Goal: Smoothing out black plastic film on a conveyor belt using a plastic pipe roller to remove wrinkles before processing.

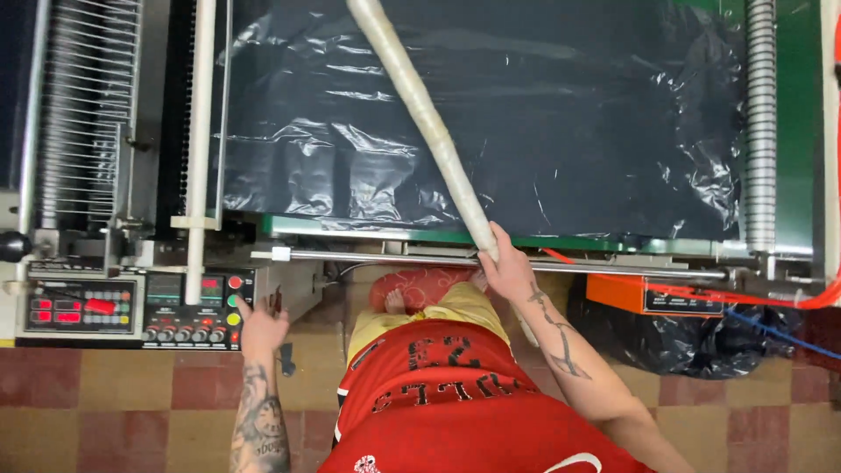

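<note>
right hand (pixel 506 267) fist closed round lower end of one long pale plastic-wrapped rod (pixel 424 118), rod slanting over one crinkled black plastic sheet (pixel 491 114) on green machine bed (pixel 561 238)

left hand (pixel 261 326) fingers spread loose, holding nothing, tips at grey button control panel (pixel 188 308)

risk imo: rod tip dragging, snagging film; stray finger bumping button

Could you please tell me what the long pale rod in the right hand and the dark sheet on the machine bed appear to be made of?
The long pale rod held by the right hand looks like a tube wrapped in whitish film, judging by its faint spiral creases; the core is hidden. The dark sheet looks like thin glossy black plastic film: it wrinkles and catches bright highlights.
</note>
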